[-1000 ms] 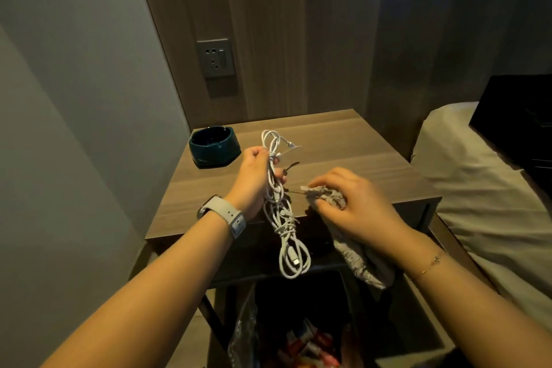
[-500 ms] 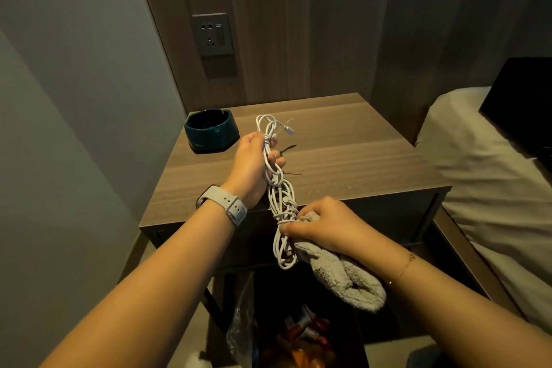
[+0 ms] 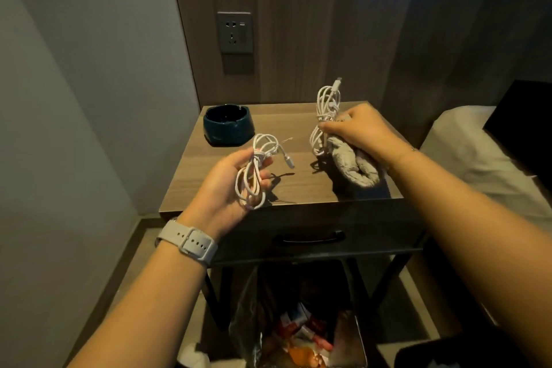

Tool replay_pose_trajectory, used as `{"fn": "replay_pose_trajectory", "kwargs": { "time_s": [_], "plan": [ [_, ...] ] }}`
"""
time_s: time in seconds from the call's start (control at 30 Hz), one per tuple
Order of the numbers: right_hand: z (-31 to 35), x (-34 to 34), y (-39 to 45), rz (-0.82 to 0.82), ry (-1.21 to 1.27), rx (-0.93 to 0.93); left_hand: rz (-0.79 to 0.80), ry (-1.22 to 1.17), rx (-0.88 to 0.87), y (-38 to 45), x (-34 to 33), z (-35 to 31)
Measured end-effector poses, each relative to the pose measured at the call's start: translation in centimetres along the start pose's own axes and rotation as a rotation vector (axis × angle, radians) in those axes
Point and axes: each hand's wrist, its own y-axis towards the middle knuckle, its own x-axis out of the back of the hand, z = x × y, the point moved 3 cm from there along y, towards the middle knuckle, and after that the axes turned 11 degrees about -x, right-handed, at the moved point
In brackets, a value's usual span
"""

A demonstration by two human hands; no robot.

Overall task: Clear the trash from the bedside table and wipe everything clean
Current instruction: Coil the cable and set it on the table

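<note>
The ashtray (image 3: 229,125) sits at the tabletop's (image 3: 298,182) back-left corner, likely still to be wiped. The left hand (image 3: 227,185) cups one coiled cable (image 3: 254,176) in loosely curled fingers above the front-left edge, apparently keeping it off the surface. The right hand (image 3: 358,131) grips a second cable (image 3: 325,110) upright together with the cloth (image 3: 355,166), whose loose end droops onto the wood. The top's middle lies bare between the hands, giving room for wiping strokes. Below the drawer, the bin (image 3: 298,334) already holds the trash.
</note>
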Motion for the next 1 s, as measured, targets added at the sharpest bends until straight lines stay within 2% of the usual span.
{"fn": "replay_pose_trajectory", "kwargs": {
  "time_s": [0.17, 0.23, 0.3, 0.37, 0.43, 0.57, 0.73, 0.87, 0.9, 0.93, 1.0],
  "plan": [
    [0.1, -0.5, -0.1, -0.081, -0.286, 0.057, 0.077, -0.007, 0.029, -0.9, -0.2, 0.1],
    [-0.5, -0.1, -2.6, -0.176, -0.218, 0.144, 0.109, 0.135, 0.037, -1.3, 0.1, 0.3],
    [-1.3, 0.1, -5.6, -0.224, -0.017, 0.244, 0.163, 0.402, 0.046, -2.1, 0.4, 0.7],
    [-2.0, 0.0, -8.7, -0.180, 0.175, 0.312, 0.225, 0.657, 0.029, -3.4, 0.8, 1.6],
    [-2.7, -0.8, -11.1, -0.099, 0.243, 0.365, 0.256, 0.770, 0.055, -5.0, 1.4, 3.1],
    [-4.5, -3.7, -14.0, 0.005, 0.114, 0.480, 0.232, 1.052, 0.062, -6.3, 2.7, 6.2],
    [-7.5, -7.6, -14.2, 0.111, 0.111, 0.422, 0.291, 1.136, -0.071, -6.0, 2.7, 8.2],
    [-11.9, -8.0, -11.7, 0.082, -0.205, 0.104, 0.365, 1.118, -0.076, -7.4, 3.2, 8.6],
    [-12.5, -7.5, -11.4, 0.059, -0.216, 0.058, 0.391, 1.115, -0.074, -7.9, 3.5, 8.6],
    [-12.4, -6.9, -11.6, 0.014, -0.161, 0.072, 0.419, 1.142, -0.084, -8.0, 4.0, 8.7],
    [-10.8, -6.2, -12.8, -0.042, 0.063, 0.215, 0.468, 1.237, -0.134, -8.2, 4.6, 8.9]
  ]
}}
